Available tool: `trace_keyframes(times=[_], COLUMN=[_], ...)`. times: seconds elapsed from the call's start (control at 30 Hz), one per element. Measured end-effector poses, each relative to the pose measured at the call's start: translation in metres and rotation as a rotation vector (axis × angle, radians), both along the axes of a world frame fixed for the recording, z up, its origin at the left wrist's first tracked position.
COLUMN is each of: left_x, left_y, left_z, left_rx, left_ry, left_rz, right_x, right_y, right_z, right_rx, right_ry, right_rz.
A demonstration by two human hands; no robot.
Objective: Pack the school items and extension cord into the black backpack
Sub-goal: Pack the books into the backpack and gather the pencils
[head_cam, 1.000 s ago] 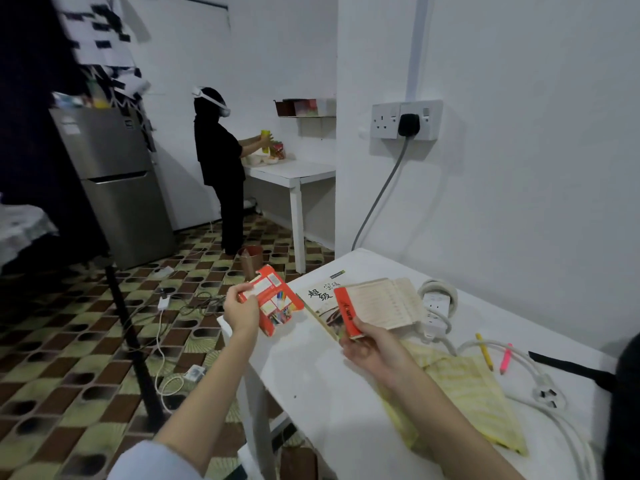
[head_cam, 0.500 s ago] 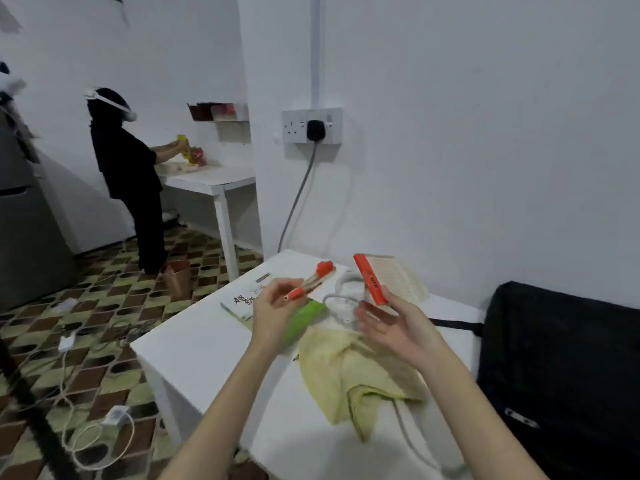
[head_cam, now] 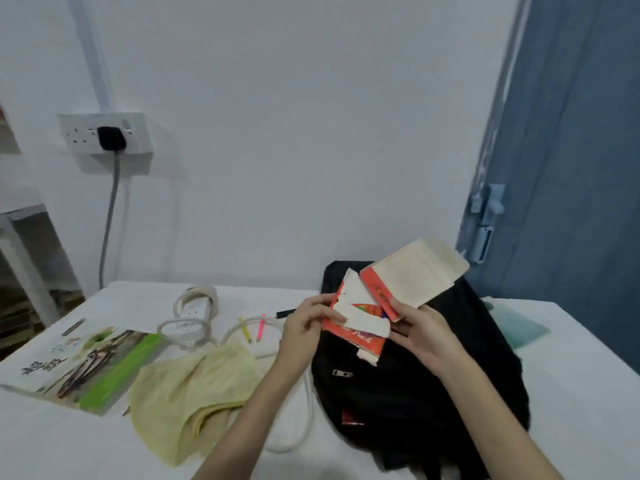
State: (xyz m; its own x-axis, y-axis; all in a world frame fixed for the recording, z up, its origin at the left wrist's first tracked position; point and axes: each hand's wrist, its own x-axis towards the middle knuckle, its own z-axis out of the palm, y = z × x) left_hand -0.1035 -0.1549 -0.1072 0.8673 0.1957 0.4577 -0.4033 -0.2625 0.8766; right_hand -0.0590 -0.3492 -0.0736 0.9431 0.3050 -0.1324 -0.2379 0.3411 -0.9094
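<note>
- Your left hand (head_cam: 304, 323) pinches the torn red pencil box (head_cam: 356, 323), thumb on its white ripped flap, fingers curled behind.
- Your right hand (head_cam: 420, 336) grips the small red-spined book (head_cam: 412, 277) at its lower corner, and the book tilts up and away to the right, page edges showing.
- Box and book touch each other, the book's red spine overlapping the box's upper right corner.
- Both are held up in the air right above the black backpack (head_cam: 415, 386), which lies flat on the white table (head_cam: 588, 393), a silver zip pull showing on its front.
- Whether the backpack's opening is unzipped, you cannot tell from here.
- Left of the backpack, the white extension cord (head_cam: 197, 313) sits coiled near the wall, its cable looping forward past your left forearm.
- A yellow pencil (head_cam: 245, 329) and a pink pen (head_cam: 260, 328) lie side by side just beside that cord.
- The yellow cloth (head_cam: 194, 386) is crumpled on the table in front of the cord, lying over part of the cable.
- Far left, the big green-edged book (head_cam: 86, 368) lies flat, its corner touching the cloth.
- On the wall, a black plug (head_cam: 110, 138) sits in the white socket (head_cam: 105, 133).
</note>
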Motion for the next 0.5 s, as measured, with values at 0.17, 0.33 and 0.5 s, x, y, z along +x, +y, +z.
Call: trace_keyframes(times=[0.17,0.33,0.5], left_x=[0.012,0.024,0.027], left_y=[-0.049,-0.07,-0.08], left_z=[0.008,-0.005,-0.007], left_rx=[-0.184,0.034,-0.015], left_ry=[0.194,0.341,0.402], left_rz=[-0.276,-0.468,-0.477], right_x=[-0.002,-0.005,0.008], right_y=[-0.053,-0.078,-0.097], right_z=[-0.01,-0.019,-0.019], right_rx=[-0.004,-0.054,-0.256], right_ry=[0.042,0.068,-0.026], right_rz=[-0.137,-0.116,-0.326])
